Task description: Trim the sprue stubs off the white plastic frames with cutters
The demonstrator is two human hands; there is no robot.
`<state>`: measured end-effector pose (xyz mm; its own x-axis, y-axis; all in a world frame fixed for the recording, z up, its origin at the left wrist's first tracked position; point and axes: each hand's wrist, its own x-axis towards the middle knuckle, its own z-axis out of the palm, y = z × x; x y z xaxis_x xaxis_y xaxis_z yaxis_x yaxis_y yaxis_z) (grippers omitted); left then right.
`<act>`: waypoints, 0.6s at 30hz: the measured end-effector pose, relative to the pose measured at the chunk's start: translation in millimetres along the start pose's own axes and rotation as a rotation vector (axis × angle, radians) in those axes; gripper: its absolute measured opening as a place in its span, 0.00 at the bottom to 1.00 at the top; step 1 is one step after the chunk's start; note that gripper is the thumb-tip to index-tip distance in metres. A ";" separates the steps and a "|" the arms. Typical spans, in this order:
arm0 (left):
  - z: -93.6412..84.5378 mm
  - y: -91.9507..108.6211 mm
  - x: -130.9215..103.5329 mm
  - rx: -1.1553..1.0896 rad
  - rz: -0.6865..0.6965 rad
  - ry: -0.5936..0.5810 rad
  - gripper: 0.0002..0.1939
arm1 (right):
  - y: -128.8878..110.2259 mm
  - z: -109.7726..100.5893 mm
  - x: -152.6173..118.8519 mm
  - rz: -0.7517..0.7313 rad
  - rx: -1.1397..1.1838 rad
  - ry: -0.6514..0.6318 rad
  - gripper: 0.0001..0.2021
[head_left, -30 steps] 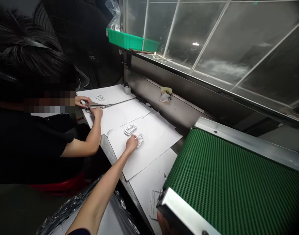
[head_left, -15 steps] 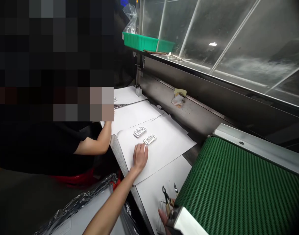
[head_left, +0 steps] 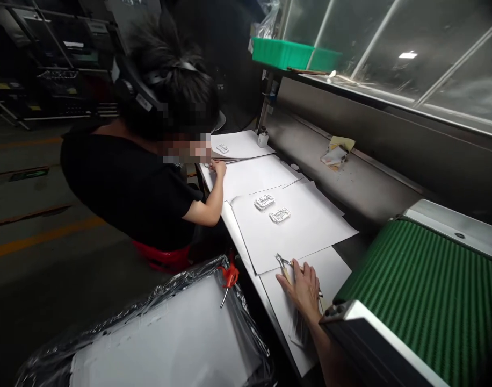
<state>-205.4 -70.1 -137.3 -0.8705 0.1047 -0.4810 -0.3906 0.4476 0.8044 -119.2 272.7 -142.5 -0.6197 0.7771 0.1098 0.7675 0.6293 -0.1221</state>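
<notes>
My right hand (head_left: 304,287) is low over the white sheets at the near end of the bench, palm down. Its thumb and fingers are around the pale handles of a pair of nippers (head_left: 285,266), whose jaws point away from me. Beside the palm shows part of a second metal tool (head_left: 320,295), mostly hidden. Under my wrist lies a clear plastic piece (head_left: 297,329). Farther up, two small white moulded frames, one left (head_left: 264,202) and one right (head_left: 280,215), rest on a white sheet (head_left: 250,244). My left hand is out of view.
A co-worker in black sits at the left, a hand (head_left: 219,167) at the bench. A green ribbed conveyor belt (head_left: 427,301) stands close on my right. Lower left is a plastic-lined bin (head_left: 161,333) with an orange-handled tool (head_left: 230,275) on its rim. A green tray (head_left: 282,52) sits on the shelf.
My left hand has left the sheet by the white frames and gone out of view. My right hand has come out from beside the conveyor with the nippers. The view has swung left.
</notes>
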 end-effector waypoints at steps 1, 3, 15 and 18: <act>-12.9 -12.2 3.3 0.057 -0.009 0.027 0.13 | -2.0 -4.5 -0.8 -0.003 0.006 0.011 0.36; -34.9 -37.8 13.7 0.188 -0.023 0.076 0.14 | -10.9 -14.6 -6.7 -0.033 0.105 0.095 0.34; -56.6 -108.7 131.1 0.837 0.173 0.209 0.24 | -117.8 0.0 -178.8 -0.317 0.670 -0.500 0.20; -59.3 -111.0 149.7 0.920 0.193 0.203 0.27 | -123.5 3.6 -201.0 -0.406 0.595 -0.649 0.20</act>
<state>-310.1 -156.8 -277.9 -0.9642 0.1324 -0.2298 0.0777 0.9694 0.2328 -90.1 38.8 -153.1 -0.9260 0.2411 -0.2907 0.3775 0.6134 -0.6937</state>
